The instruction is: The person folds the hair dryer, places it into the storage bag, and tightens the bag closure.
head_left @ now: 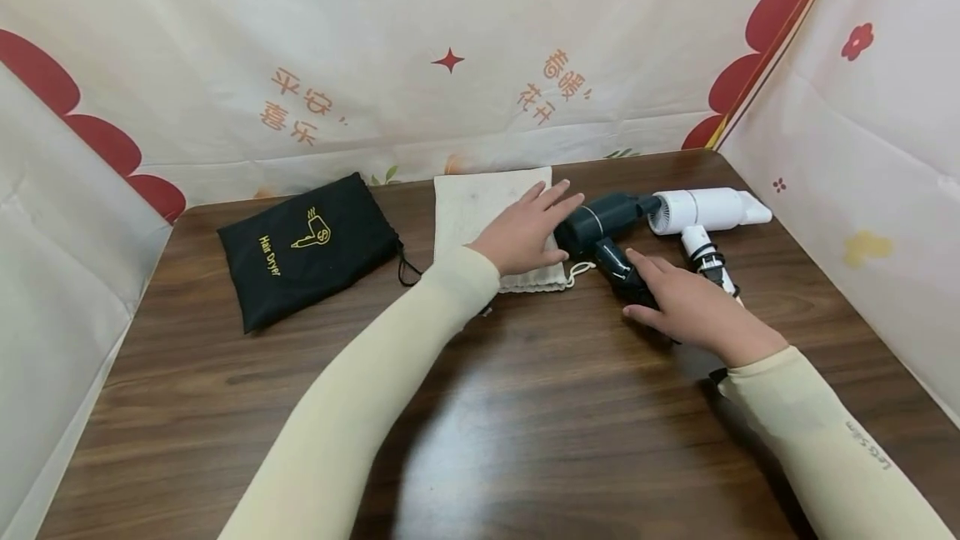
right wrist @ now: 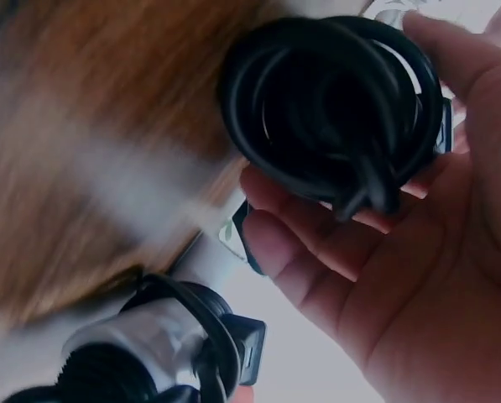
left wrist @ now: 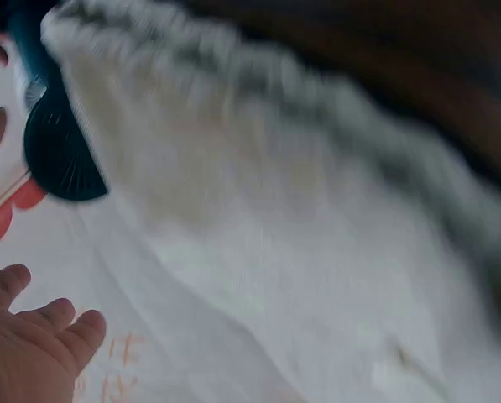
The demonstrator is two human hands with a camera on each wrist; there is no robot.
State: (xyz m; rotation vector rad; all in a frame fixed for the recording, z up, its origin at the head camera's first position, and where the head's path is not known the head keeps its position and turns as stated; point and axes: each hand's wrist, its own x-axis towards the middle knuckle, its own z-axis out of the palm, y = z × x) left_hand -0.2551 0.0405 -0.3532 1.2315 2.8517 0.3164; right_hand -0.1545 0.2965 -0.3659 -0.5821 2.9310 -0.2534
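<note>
My left hand (head_left: 521, 232) is over a cream drawstring pouch (head_left: 468, 198), fingers spread, its fingertips close to the body of a dark green hair dryer (head_left: 588, 227). Beside that dryer's handle is my right hand (head_left: 693, 311), its fingers extended along the handle and its thumb held apart. In the right wrist view, a coiled black cord (right wrist: 242, 109) at the handle's end sits between thumb and fingers, which do not close round it. A white hair dryer (head_left: 708, 211) lies just right of the dark one, a black cord wound on its handle.
On the left of the wooden table (head_left: 525, 440) lies a black drawstring pouch (head_left: 345, 248) marked "Hair Dryer". Printed fabric walls (head_left: 375, 23) stand behind the table and at both sides.
</note>
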